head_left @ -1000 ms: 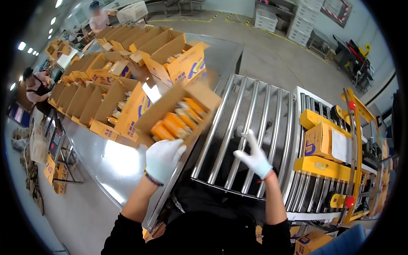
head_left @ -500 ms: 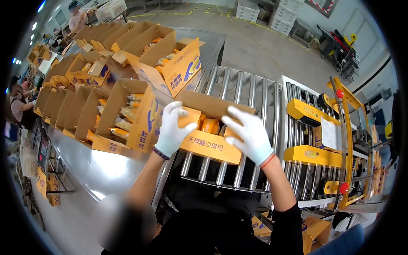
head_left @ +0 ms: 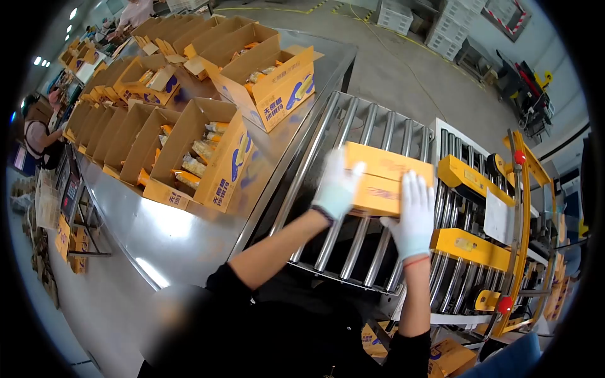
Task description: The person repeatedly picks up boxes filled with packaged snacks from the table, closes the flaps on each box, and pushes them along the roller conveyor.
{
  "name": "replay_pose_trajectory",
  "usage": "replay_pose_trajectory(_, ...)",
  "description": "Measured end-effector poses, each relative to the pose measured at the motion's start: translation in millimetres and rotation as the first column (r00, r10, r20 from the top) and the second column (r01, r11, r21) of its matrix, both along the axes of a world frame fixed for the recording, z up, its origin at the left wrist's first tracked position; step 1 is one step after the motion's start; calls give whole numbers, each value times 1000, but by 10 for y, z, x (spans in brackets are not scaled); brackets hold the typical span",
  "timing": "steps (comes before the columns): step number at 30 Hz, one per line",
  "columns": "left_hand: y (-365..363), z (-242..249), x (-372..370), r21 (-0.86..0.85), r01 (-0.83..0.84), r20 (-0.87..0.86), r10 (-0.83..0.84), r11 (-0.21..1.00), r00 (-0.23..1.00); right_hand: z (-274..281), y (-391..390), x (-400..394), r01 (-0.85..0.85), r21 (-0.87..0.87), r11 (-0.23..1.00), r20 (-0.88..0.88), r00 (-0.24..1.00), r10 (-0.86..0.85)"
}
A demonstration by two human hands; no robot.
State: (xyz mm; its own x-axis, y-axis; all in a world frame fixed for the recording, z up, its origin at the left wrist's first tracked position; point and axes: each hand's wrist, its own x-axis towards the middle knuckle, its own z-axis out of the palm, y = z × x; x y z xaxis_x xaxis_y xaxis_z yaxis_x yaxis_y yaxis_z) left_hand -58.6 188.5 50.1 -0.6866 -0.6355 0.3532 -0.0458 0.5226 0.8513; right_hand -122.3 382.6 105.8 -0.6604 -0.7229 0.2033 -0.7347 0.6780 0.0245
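Observation:
On the metal rollers in front of me lies a yellow cardboard carton (head_left: 386, 169) with its top flaps folded down over the contents. My left hand (head_left: 338, 188), in a white glove and slightly blurred, clasps the carton's left side, its thumb at the top edge. My right hand (head_left: 413, 211), gloved too, lies against the near right part of the carton, fingers stretched along it and thumb at the front edge. Left of the rollers, an open carton (head_left: 198, 157) of wrapped snacks stands on the steel table (head_left: 170, 236).
Several more open cartons (head_left: 265, 79) line the table. Right of the rollers (head_left: 359, 246) is a taping machine with yellow side guides (head_left: 472, 247) and a frame with red knobs (head_left: 505, 305). A co-worker (head_left: 43, 132) stands at far left; white crates (head_left: 444, 38) are stacked behind.
The carton's flaps have gone from open, with orange packets showing, to folded shut. Both hands and the carton have moved right along the rollers, towards the machine. My view has shifted.

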Motion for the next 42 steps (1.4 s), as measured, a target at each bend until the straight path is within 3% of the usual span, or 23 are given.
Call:
replay_pose_trajectory(1, 241, -203, -228, -3, 12, -35, -12, 1000, 999, 20, 6, -138, 14, -4, 1000, 16, 1000, -14)
replay_pose_trajectory(2, 316, 0, -227, 136, 209, 132, -227, 968, 965, 87, -8, -201, 22, -39, 999, 41, 999, -20)
replay_pose_trajectory(3, 337, -158, -305, 123, 387, 28, -393, 914, 919, 24, -18, -274, 2, -86, 996, 5, 1000, -1)
replay_pose_trajectory(4, 206, 205, -200, 327, 587, 317, -671, 741, 670, -24, -25, -321, -18, -131, 991, -25, 1000, 15)
replay_pose_trajectory(6, 44, 386, 109, 714, 535, 175, -855, 452, 489, -12, 87, -388, 29, -97, 995, -14, 999, -30)
replay_pose_trajectory(8, -232, 565, 627, 32, 601, 233, -591, 798, 772, -64, 258, -459, 17, -122, 992, 5, 1000, -16)
replay_pose_trajectory(9, -416, 884, 886, -339, 460, 278, -380, 820, 882, -72, 309, -447, 21, -142, 990, -32, 999, -26)
replay_pose_trajectory(11, -905, 1110, 1329, -800, 154, 259, 102, 580, 960, -91, 429, -427, 44, -191, 981, -67, 996, -57)
replay_pose_trajectory(12, -1133, 1119, 1599, -677, -17, 250, 251, 736, 935, -117, 489, -445, 38, -195, 980, -69, 996, -52)
replay_pose_trajectory(14, -1349, 1105, 2094, -718, -237, 323, 615, 654, 719, -172, 549, -457, 114, -204, 972, -58, 990, -128)
replay_pose_trajectory(16, -1495, 927, 2199, -576, 36, 739, 501, 817, 451, -160, 458, -351, 72, -219, 973, -139, 985, -104)
replay_pose_trajectory(18, -1384, 950, 2032, -575, 134, 707, 407, 807, 578, -107, 166, -82, -18, -356, 934, 305, 943, 134)
replay_pose_trajectory(21, -1231, 998, 1613, -437, 266, 631, 83, 859, 771, 272, -525, 733, -424, -410, 807, 223, 811, 540)
replay_pose_trajectory(22, -1239, 1014, 1535, -302, 320, 571, -98, 898, 815, 360, -650, 941, -505, -362, 784, 184, 786, 591)
replay_pose_trajectory(23, -1221, 1051, 1494, 47, 379, 50, -381, 924, 923, 338, -710, 1084, -472, -403, 784, 168, 804, 571)
replay_pose_trajectory(26, -1091, 1548, 1507, -158, -180, -16, 180, 971, 984, 77, -814, 1108, -410, -343, 845, 195, 849, 491)
replay_pose_trajectory(28, -1452, 1353, 1605, -44, -37, 198, 45, 998, 979, -112, -788, 922, -467, -295, 834, 85, 856, 509)
replay_pose_trajectory(30, -1537, 1080, 1547, 110, 285, 163, -300, 952, 940, -2, -803, 847, -474, -360, 804, 99, 837, 538)
replay_pose_trajectory(32, -1544, 1070, 1413, -199, 344, 408, -242, 918, 880, 32, -772, 698, -400, -598, 695, 368, 633, 681)
replay_pose_trajectory(34, -1628, 995, 1216, -277, 361, 361, -251, 891, 898, 164, -755, 553, -233, -642, 731, 589, 461, 664)
replay_pose_trajectory(37, -1725, 876, 956, -407, 373, 265, -283, 834, 922, 314, -825, 587, -69, -588, 806, 717, 417, 559)
replay_pose_trajectory(40, -1749, 797, 792, -454, 408, 295, -298, 792, 908, 281, -874, 543, -33, -647, 762, 644, 512, 569)
replay_pose_trajectory(42, -1655, 764, 706, -598, 514, 567, -129, 615, 814, 398, -972, 407, -359, -430, 828, 85, 897, 434)
